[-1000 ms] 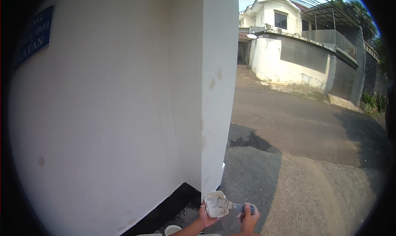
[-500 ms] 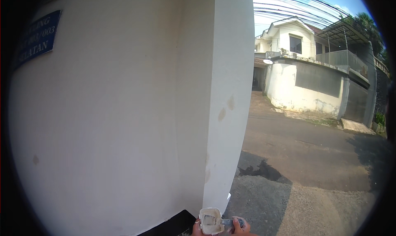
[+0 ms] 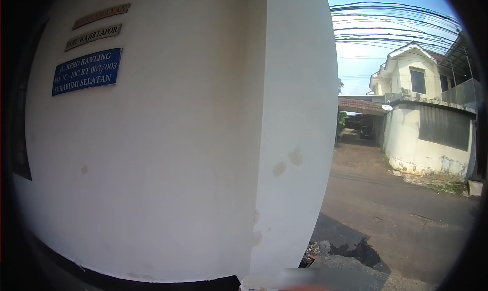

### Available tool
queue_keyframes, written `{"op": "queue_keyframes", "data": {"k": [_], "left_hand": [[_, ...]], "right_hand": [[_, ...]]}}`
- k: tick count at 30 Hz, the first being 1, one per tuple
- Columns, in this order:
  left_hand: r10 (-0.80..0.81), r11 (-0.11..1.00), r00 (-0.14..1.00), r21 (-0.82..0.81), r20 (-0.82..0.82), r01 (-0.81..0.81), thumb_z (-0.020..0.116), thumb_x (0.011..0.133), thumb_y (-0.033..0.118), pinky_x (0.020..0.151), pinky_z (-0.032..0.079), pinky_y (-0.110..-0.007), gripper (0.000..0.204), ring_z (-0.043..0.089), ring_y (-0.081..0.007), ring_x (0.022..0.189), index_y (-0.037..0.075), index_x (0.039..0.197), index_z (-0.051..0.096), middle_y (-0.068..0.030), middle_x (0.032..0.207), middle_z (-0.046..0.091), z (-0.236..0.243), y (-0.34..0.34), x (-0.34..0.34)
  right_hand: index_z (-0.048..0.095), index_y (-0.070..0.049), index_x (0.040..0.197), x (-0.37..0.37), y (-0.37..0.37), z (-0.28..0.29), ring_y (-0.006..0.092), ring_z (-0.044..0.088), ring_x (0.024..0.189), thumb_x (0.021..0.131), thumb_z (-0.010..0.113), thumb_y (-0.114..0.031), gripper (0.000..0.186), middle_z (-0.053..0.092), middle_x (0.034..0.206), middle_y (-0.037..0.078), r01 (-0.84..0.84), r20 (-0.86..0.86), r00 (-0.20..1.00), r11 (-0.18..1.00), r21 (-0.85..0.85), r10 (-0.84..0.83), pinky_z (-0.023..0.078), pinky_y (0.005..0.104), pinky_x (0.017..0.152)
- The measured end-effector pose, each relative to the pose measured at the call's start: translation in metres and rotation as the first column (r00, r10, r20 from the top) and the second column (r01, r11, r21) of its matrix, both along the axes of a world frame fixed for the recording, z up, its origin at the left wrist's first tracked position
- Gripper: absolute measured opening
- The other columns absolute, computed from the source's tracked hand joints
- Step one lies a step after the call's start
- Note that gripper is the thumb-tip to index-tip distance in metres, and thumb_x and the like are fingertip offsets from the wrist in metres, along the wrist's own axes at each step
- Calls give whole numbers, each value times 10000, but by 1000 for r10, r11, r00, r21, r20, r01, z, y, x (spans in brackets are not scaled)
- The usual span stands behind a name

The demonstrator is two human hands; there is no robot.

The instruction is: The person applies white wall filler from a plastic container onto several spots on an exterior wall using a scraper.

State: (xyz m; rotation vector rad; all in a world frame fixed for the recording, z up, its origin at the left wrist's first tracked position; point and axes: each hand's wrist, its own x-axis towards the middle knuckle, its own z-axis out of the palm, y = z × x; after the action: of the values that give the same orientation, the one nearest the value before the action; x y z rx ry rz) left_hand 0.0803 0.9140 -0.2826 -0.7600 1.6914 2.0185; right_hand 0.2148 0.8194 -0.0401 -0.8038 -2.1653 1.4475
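- A tall white painted wall (image 3: 168, 148) met a smooth pale-grey pillar (image 3: 297, 87).
- A whitish blurred shape (image 3: 260, 281), perhaps a tub, showed at the bottom edge; keeping it level seemed wise.
- Left hand (image 3: 239, 288) and right hand (image 3: 300, 289) were mere slivers; I couldn't tell their grip.

Sun lights the house (image 3: 432, 83) while the wall (image 3: 168, 164) lies shaded

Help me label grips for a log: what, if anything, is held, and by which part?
It cannot be told: a blurred grey shape shows at the picture's lower edge, but no clear grip on it.
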Motion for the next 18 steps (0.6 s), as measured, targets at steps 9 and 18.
{"op": "queue_keyframes", "data": {"k": [9, 18], "left_hand": [[18, 466, 992, 878, -128, 104, 393, 871, 665, 1055, 393, -586, 760, 515, -390, 1251, 154, 1428, 467, -135, 1421, 495, 174, -183, 104], [-7, 169, 990, 976, -138, 137, 412, 850, 691, 1030, 421, -595, 817, 501, -399, 1278, 158, 1470, 428, -140, 1444, 485, 157, -243, 189]], "right_hand": [[638, 24, 1038, 30, 53, 35, 110, 533, 435, 967, 632, -276, 308, 599, 566, 59, -168, -277, 954, 967, -190, 112, 344, 227, 389], [625, 3, 989, 125, -13, 28, 106, 539, 423, 988, 593, -285, 289, 578, 572, 45, -258, -323, 931, 931, -259, 169, 354, 221, 374]]}}
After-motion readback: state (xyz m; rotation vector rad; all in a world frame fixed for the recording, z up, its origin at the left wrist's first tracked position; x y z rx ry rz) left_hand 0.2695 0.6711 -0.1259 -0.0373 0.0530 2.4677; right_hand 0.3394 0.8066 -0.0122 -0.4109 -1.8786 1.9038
